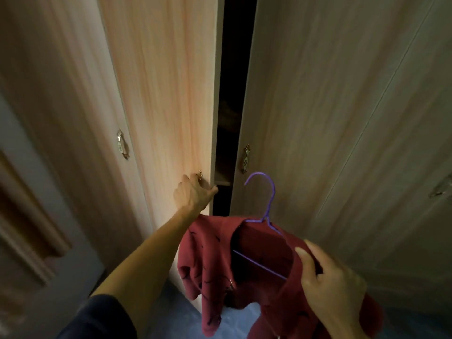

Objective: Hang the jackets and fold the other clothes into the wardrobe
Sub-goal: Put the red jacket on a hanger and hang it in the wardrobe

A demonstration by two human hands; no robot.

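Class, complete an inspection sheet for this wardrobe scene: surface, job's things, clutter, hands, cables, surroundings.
Surface: blue-grey floor; no table seen.
Job's things: dark red patterned jacket on purple wire hanger; light wooden wardrobe door ajar, dark gap inside.
Clutter: nothing seen.
Hands: left hand grips the door's brass handle; right hand grips the jacket's shoulder.
Cables: nothing seen.
Surroundings: second wardrobe door right; panelled door left.

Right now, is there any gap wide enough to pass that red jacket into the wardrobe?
Only a narrow dark gap between the ajar door and the door right of it. It looks too tight for the jacket. Lower down is crowded: the left hand grips the handle, the right hand holds the jacket.
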